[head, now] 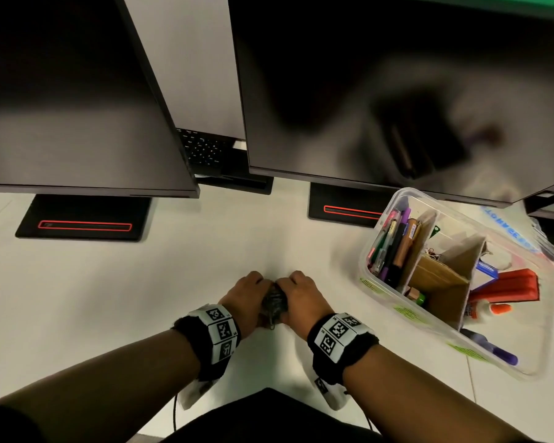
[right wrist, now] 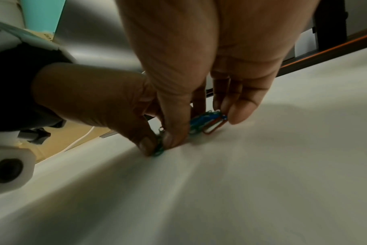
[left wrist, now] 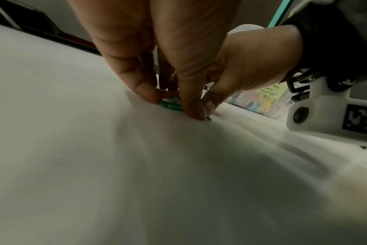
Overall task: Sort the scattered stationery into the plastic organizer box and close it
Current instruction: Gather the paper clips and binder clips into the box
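A small pile of coloured paper clips (head: 274, 303) lies on the white desk (head: 141, 282) in front of me. My left hand (head: 248, 290) and right hand (head: 301, 295) close in on it from either side, fingertips down on the desk. In the left wrist view my left hand (left wrist: 172, 106) pinches green clips (left wrist: 170, 104). In the right wrist view my right hand (right wrist: 205, 129) cups blue, green and orange clips (right wrist: 207, 122). The clear plastic organizer box (head: 365, 251) stands open at the right, with pens, cardboard dividers, a glue bottle (head: 490, 310) and a red item (head: 518, 282) inside.
Two dark monitors (head: 77, 107) hang over the back of the desk on black bases (head: 84, 219) with red lines. A keyboard (head: 205, 148) shows between them. Bare desk lies to the left of my hands and between them and the box.
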The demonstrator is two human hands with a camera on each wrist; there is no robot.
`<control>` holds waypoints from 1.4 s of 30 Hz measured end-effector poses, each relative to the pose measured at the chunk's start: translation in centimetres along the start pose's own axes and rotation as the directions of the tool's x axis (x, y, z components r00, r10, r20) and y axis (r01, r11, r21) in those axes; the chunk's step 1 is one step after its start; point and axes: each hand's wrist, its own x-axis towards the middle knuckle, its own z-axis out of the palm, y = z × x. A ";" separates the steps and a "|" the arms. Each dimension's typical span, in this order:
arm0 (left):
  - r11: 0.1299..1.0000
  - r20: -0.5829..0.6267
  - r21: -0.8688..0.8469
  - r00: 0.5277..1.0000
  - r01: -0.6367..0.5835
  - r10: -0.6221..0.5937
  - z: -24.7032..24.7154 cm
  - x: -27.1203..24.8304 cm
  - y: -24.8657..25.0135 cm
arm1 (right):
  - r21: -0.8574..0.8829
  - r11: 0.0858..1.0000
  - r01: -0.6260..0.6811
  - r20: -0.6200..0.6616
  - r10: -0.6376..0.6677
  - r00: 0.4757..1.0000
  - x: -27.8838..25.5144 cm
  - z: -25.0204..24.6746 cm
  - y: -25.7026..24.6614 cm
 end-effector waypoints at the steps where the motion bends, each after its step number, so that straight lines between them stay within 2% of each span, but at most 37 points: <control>1: 1.000 -0.006 -0.026 1.000 -0.010 0.010 0.1 0.1 0.1 | 0.014 1.000 -0.007 -0.020 0.007 1.000 0.0 0.2 -0.1; 4: 0.999 -0.003 -0.049 1.000 -0.010 0.010 -0.2 0.3 0.2 | 0.046 0.998 -0.035 -0.035 0.036 0.999 0.1 0.3 -0.1; 10: 1.000 0.032 -0.008 0.999 -0.007 0.007 -1.5 1.0 0.8 | 0.009 1.000 -0.026 0.018 0.026 1.000 -0.3 -0.6 -0.1; 14: 1.000 0.040 -0.029 0.999 0.008 -0.007 -3.3 1.3 2.0 | 0.026 0.998 -0.050 -0.035 0.051 0.998 -0.6 -2.4 -0.3; 17: 0.999 0.022 -0.037 0.999 -0.026 0.026 -5.3 1.2 3.4 | -0.001 0.999 -0.041 -0.086 0.041 0.995 -1.0 -4.7 -0.9; 22: 0.994 -0.074 -0.018 0.992 -0.104 0.102 -9.4 0.5 6.4 | -0.051 0.998 -0.041 -0.178 0.032 0.984 -2.4 -9.9 -1.6; 27: 0.982 -0.218 -0.018 0.959 -0.190 0.181 -12.9 0.8 11.5 | -0.062 0.996 -0.067 -0.311 0.045 0.949 -4.9 -15.9 -0.9; 31: 0.961 -0.300 -0.040 0.921 -0.273 0.249 -13.9 2.5 16.5 | -0.031 0.991 -0.130 -0.408 0.107 0.907 -6.9 -20.0 2.1; 34: 0.947 -0.310 -0.106 0.915 -0.303 0.258 -13.2 4.8 20.0 | -0.042 0.983 -0.177 -0.444 0.141 0.885 -8.0 -21.9 5.3; 39: 0.949 -0.299 -0.080 0.916 -0.305 0.269 -10.4 7.9 24.2 | -0.057 0.959 -0.279 -0.396 0.235 0.888 -8.9 -23.0 10.2; 42: 0.964 -0.259 -0.040 0.934 -0.263 0.244 -8.8 8.9 25.3 | -0.030 0.951 -0.309 -0.345 0.280 0.896 -8.8 -22.8 12.2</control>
